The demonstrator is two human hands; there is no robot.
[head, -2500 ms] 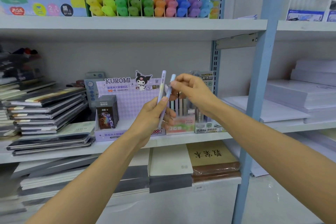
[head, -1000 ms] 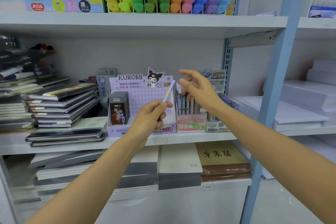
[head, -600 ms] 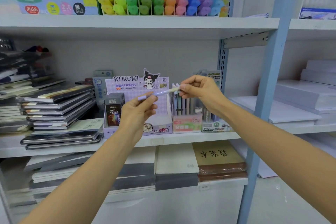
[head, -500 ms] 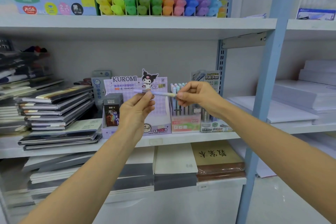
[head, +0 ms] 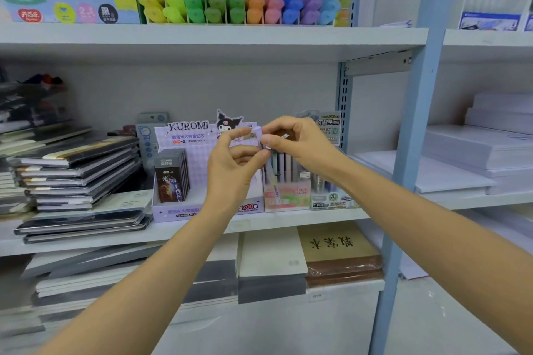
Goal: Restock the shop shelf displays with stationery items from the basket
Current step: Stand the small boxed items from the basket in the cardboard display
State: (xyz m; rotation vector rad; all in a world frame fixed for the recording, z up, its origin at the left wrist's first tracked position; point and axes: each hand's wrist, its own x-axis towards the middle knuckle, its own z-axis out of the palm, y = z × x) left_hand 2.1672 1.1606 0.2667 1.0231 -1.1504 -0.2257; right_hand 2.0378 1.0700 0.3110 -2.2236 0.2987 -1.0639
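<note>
Pen (head: 273, 181) hangs upright before a pastel pen box (head: 287, 196) on a white shop shelf (head: 288, 217); right hand (head: 294, 144) fingers pinch its top, left hand (head: 233, 170) fingers curl narrowly beside.

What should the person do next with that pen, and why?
Probably lower the pen into the pink pen box. The right hand pinches its top, the left hand steadies it, and its tip already points down among the standing pens.
</note>
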